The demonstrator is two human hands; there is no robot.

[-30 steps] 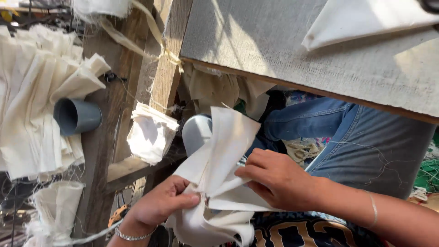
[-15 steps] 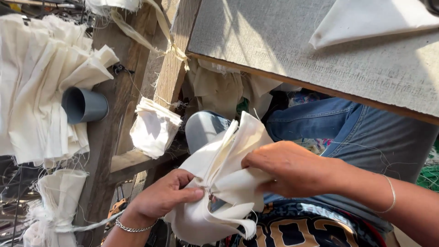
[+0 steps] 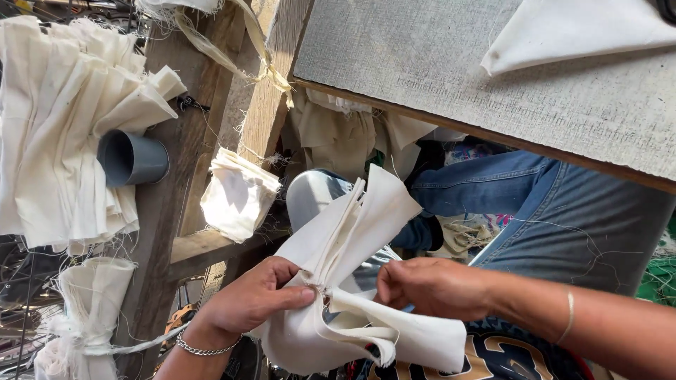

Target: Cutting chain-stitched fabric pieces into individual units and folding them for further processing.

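The left hand (image 3: 257,299) pinches the gathered waist of a cream cloth bundle (image 3: 352,281) so its folds stay bunched. The right hand (image 3: 429,287) grips the bundle's right side, low in the near middle, below the grey desk (image 3: 451,77)

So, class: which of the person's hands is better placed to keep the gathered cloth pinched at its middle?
Probably the left hand: its fingers already press the folded cream cloth at the gathered waist, while the right hand sits beside it, its grip hidden.
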